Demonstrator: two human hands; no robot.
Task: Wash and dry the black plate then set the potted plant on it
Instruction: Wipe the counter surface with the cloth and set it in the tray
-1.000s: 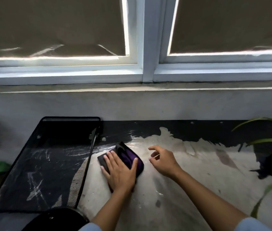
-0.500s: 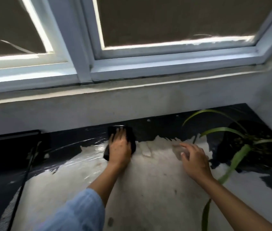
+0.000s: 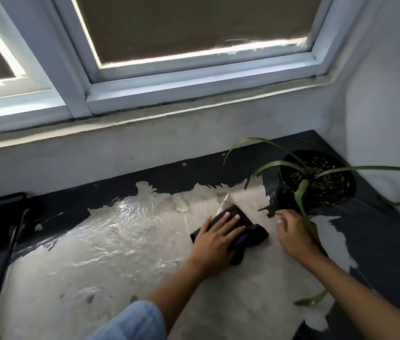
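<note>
both hands spread: left hand (image 3: pixel 215 238) flat on dark cloth (image 3: pixel 239 224), right hand (image 3: pixel 292 233) beside potted plant (image 3: pixel 316 179); no writing legible.

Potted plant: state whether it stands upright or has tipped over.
Upright. The potted plant sits level on the counter, its soil facing up and its round rim unbroken.

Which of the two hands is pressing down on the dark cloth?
The left hand. It lies flat on the dark cloth, while the right hand rests beside it near the potted plant.
</note>
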